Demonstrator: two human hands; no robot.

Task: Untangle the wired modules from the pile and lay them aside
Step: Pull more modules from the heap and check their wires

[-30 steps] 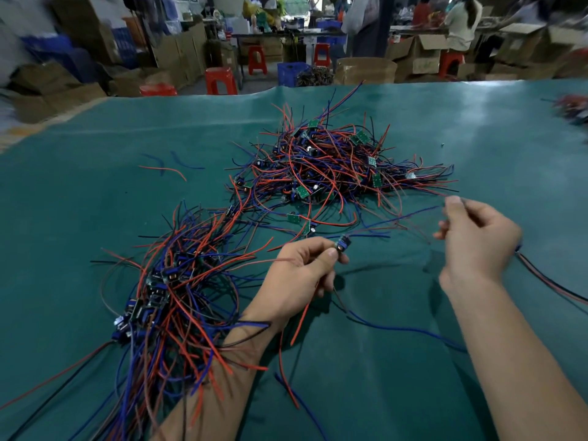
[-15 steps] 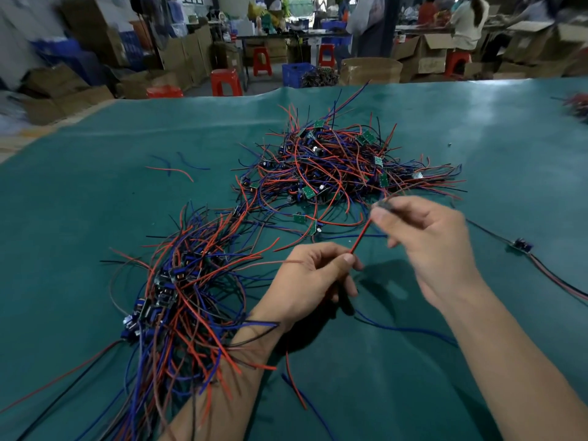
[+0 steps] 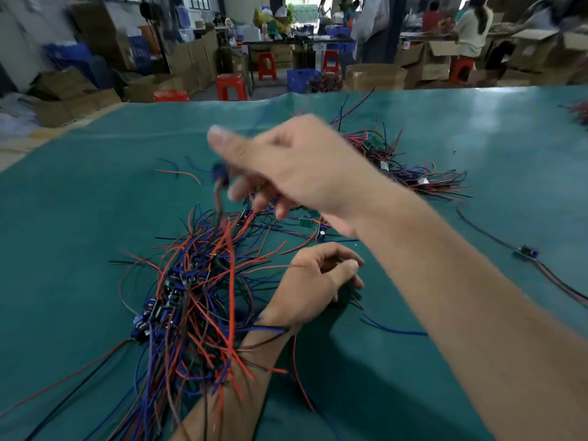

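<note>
A single wide head camera looks forward and down, close over the green counter (image 3: 477,128), toward its far edge. The workshop's boxes (image 3: 375,76) lie beyond.

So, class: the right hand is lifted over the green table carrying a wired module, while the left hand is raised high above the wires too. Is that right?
Not quite. The head view shows the right hand lifted over the green table, carrying a blurred wired module. But the left hand is not raised: it is down low at the table beside the sorted wires.
</note>
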